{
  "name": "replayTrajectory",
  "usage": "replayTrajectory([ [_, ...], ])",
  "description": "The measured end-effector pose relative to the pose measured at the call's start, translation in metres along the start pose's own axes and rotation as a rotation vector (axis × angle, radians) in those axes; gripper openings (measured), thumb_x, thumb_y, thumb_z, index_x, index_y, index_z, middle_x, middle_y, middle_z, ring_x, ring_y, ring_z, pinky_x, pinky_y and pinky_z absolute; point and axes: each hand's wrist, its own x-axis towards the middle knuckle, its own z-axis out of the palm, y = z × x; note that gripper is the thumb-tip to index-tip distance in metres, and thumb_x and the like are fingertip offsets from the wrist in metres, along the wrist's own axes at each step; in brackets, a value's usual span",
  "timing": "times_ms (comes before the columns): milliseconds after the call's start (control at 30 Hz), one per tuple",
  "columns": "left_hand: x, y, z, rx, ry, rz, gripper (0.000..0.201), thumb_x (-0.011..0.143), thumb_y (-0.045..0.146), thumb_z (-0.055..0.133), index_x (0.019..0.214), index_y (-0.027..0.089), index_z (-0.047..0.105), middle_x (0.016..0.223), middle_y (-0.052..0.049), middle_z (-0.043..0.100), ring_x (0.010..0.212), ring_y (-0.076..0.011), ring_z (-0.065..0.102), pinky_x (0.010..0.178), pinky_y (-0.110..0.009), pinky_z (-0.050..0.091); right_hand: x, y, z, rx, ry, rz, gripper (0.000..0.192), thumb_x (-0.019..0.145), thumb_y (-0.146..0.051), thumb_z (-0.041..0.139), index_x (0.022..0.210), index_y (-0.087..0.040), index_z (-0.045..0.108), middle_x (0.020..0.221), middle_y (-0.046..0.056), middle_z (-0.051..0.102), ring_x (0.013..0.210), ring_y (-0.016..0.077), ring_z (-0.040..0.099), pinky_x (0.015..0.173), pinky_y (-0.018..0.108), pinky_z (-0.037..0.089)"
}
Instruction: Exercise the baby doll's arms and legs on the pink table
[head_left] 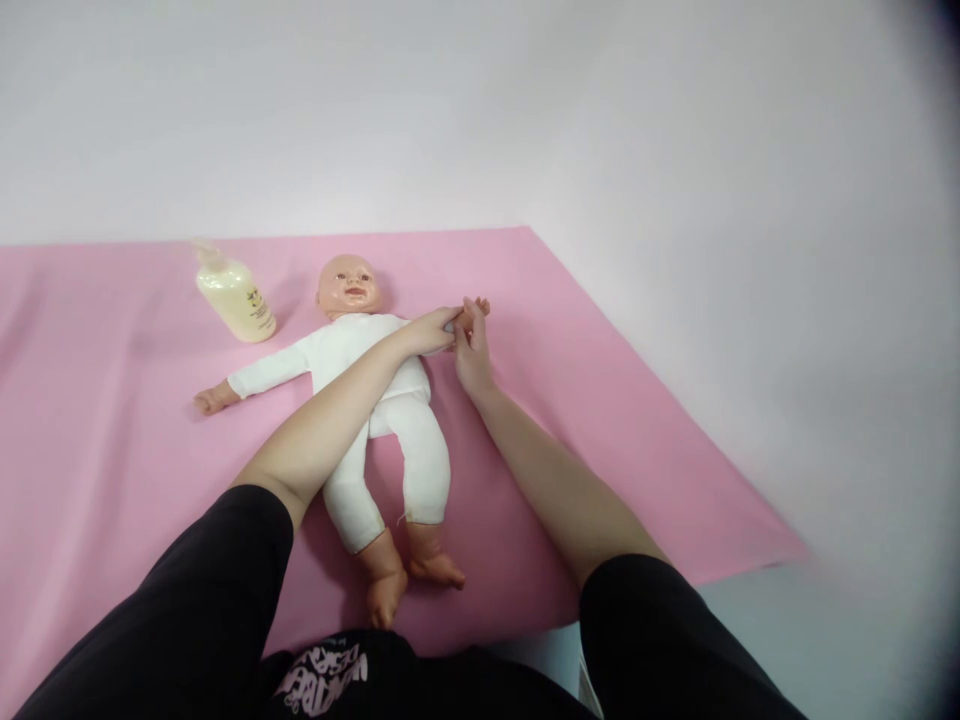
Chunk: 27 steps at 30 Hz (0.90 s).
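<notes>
A baby doll (337,350) with a white cloth body lies on its back, head away from me and feet towards me. My left hand (437,330) reaches across its chest, closed round the doll's outstretched arm on the right near the wrist. Beside it, my right hand (472,362) is closed on the same doll hand (482,306), whose small fingers show past mine. My own fingers overlap there, so their exact hold is partly hidden. The doll's other arm (266,368) stretches out to the left, untouched.
A pump bottle (238,300) of pale yellow liquid stands left of the doll's head. Pink cloth (570,430) covers the table, with its edge running diagonally on the right. A white wall (300,120) rises behind.
</notes>
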Motion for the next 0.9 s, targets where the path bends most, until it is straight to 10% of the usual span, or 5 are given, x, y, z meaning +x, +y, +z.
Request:
replayTrajectory([
  [233, 0.002, 0.0, 0.0, 0.061, 0.009, -0.03, 0.067, 0.069, 0.002, 0.05, 0.134, 0.008, 0.063, 0.128, -0.018, 0.073, 0.112, -0.0252, 0.071, 0.094, -0.036, 0.058, 0.002, 0.005, -0.002, 0.01, 0.003, 0.046, 0.068, 0.093, -0.065, 0.055, 0.151, -0.033, 0.04, 0.173, 0.004, 0.023, 0.166, 0.0195, 0.005, 0.136, 0.051, 0.012],
  [633, -0.002, 0.008, -0.002, 0.244, 0.109, -0.114, 0.065, 0.076, 0.009, 0.068, 0.14, 0.009, 0.06, 0.138, -0.019, 0.068, 0.122, -0.0281, 0.067, 0.108, -0.04, 0.051, -0.002, 0.004, -0.002, 0.107, 0.056, 0.117, 0.091, 0.092, -0.067, 0.056, 0.164, -0.039, 0.008, 0.177, 0.006, 0.009, 0.16, 0.0237, 0.028, 0.119, 0.052, 0.049],
  [900, -0.005, 0.008, -0.003, 0.267, 0.133, -0.117, 0.058, 0.078, 0.01, 0.066, 0.136, 0.011, 0.063, 0.132, -0.015, 0.072, 0.119, -0.0273, 0.069, 0.107, -0.039, 0.052, -0.001, 0.0, -0.003, 0.112, 0.058, 0.173, 0.076, 0.088, -0.067, 0.062, 0.152, -0.039, 0.035, 0.175, 0.004, 0.012, 0.15, 0.0281, 0.042, 0.102, 0.047, 0.062],
])
